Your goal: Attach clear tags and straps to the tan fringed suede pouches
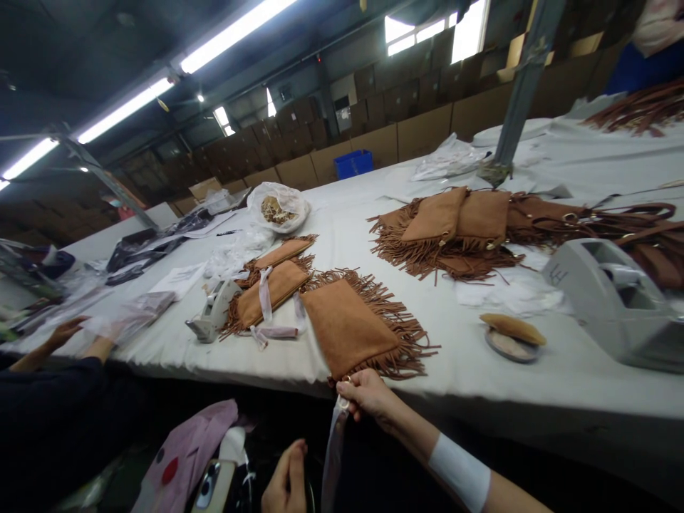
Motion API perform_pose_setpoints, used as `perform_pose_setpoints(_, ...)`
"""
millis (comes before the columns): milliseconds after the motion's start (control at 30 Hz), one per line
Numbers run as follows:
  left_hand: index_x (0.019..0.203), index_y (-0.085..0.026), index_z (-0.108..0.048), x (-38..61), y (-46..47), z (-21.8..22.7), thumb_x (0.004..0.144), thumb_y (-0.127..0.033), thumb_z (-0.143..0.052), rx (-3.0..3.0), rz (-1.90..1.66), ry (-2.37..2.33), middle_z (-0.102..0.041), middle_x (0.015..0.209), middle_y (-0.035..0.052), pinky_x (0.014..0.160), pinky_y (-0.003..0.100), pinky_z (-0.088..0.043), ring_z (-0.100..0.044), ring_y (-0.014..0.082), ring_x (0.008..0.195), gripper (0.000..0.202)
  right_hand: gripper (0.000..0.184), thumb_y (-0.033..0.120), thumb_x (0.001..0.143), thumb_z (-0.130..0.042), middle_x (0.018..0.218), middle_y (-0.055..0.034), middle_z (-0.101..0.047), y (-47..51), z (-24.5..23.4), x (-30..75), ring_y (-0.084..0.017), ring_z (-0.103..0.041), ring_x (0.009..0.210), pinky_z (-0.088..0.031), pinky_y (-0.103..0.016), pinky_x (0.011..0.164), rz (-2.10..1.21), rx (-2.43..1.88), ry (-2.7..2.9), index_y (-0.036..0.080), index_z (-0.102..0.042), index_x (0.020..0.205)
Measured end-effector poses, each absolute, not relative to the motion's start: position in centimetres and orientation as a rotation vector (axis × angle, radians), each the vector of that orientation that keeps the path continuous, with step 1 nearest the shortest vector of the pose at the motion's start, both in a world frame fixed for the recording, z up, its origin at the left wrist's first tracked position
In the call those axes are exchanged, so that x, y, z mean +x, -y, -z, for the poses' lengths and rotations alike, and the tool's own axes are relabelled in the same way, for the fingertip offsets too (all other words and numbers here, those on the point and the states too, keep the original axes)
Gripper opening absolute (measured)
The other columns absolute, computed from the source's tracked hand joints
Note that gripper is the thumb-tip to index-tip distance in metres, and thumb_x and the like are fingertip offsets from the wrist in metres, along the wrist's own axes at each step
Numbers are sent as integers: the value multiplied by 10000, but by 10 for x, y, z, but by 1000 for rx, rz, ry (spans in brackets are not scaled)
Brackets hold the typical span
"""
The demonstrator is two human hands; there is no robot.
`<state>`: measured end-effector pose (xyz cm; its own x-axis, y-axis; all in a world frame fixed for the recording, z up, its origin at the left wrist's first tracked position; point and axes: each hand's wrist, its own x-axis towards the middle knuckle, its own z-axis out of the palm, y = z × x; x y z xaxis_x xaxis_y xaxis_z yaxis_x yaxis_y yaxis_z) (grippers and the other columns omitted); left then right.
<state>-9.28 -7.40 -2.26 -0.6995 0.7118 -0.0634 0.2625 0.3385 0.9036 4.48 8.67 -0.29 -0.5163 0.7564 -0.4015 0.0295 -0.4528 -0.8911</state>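
A brown suede bag (350, 324) with long fringe lies flat at the table's near edge, one corner pointing toward me. At that corner my right hand (368, 397) pinches the ring end of a strap (333, 449) covered in clear plastic, which hangs down past the edge. Lower down, beside the hanging strap, my left hand (288, 479) is closed with its fingers pressed together; whether anything is in it is hidden. Two more fringed bags (273, 291) lie to the left, with a short plastic-wrapped piece (275, 332) in front of them.
A grey tape dispenser (214, 311) stands left, a larger one (614, 299) right. Several fringed bags (459, 221) are piled behind. A round dish with a tan pad (511, 335) sits near the right edge. At far left, a co-worker's hands (67, 333) handle clear plastic.
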Motion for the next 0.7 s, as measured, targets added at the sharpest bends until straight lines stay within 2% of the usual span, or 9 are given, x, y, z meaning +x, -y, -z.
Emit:
perform_pose_setpoints(67, 964, -152, -695, -83, 45, 6, 770, -649, -511, 935, -1307, -1947, -738, 941, 124, 885, 403, -502, -663, 289, 940, 564, 297, 254, 787, -589, 378, 37, -530, -86, 2, 46, -47, -411, 298, -331, -144, 319, -2006, -1149, 1269, 142, -559, 512)
perform_pose_setpoints(133, 905, -136, -696, -68, 20, -5, 783, -610, -542, 1029, -1233, -1723, -725, 834, 98, 723, 313, -529, -662, 224, 787, 513, 296, 274, 787, -593, 392, 33, -538, -84, 2, 48, -45, -410, 306, -333, -147, 327, -1993, -1136, 1272, 134, -573, 527)
perform_pose_setpoints(200, 786, -129, -675, -53, 5, -8, 782, -580, -567, 1001, -1200, -1599, -663, 657, 43, 505, 225, -461, -574, 132, 545, 463, 300, 298, 785, -603, 411, 26, -553, -83, 2, 51, -47, -420, 317, -338, -151, 337, -1985, -1120, 1273, 126, -589, 539)
perform_pose_setpoints(267, 718, -129, -636, -45, 0, -4, 765, -566, -593, 893, -1189, -1567, -584, 550, -8, 385, 178, -336, -434, 67, 403, 442, 312, 319, 783, -613, 420, 17, -565, -83, 3, 54, -52, -436, 323, -341, -156, 343, -1983, -1107, 1273, 123, -596, 541)
perform_pose_setpoints(333, 720, -127, -622, -44, 2, 2, 743, -546, -623, 799, -1173, -1557, -568, 537, -21, 362, 159, -281, -387, 45, 377, 420, 325, 329, 785, -619, 419, 15, -567, -83, 4, 55, -55, -443, 322, -341, -158, 343, -1983, -1103, 1268, 125, -589, 533)
perform_pose_setpoints(500, 741, -130, -630, -45, 6, 7, 685, -531, -667, 708, -1185, -1527, -568, 525, -28, 344, 152, -237, -372, 39, 358, 407, 354, 361, 802, -610, 410, 26, -548, -81, 7, 58, -48, -424, 316, -321, -149, 334, -1972, -1119, 1257, 127, -583, 538)
perform_pose_setpoints(700, 701, -142, -649, -30, 1, 14, 579, -635, -688, 774, -1157, -1639, -580, 502, -24, 319, 174, -231, -378, 55, 322, 510, 479, 552, 794, -574, 424, 8, -557, -78, 3, 81, -59, -434, 320, -340, -158, 341, -1931, -1173, 1230, 116, -624, 602)
